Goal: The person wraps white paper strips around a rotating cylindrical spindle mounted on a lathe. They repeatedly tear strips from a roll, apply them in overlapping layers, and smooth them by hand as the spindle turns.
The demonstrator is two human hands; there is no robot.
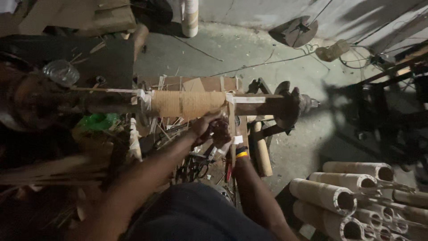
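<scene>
Dark cloth over the person's lap (196, 214) fills the bottom of the view, and both forearms go up from it to the work. Left hand (201, 127) and right hand (221, 134) are close together, fingers curled, just under the right end of the twine winding (187, 104) on the horizontal roller (254, 103). They seem to pinch something small there, maybe the twine end or the thin slat (232, 129) beside them; it is too dark to tell exactly. I judge the winding is well advanced: a broad band of the roller is covered tightly, but the part to the right of the hands, past the white tape (247, 100), is bare. Further right and lower lie stacked cardboard tubes (343, 196) on the floor.
</scene>
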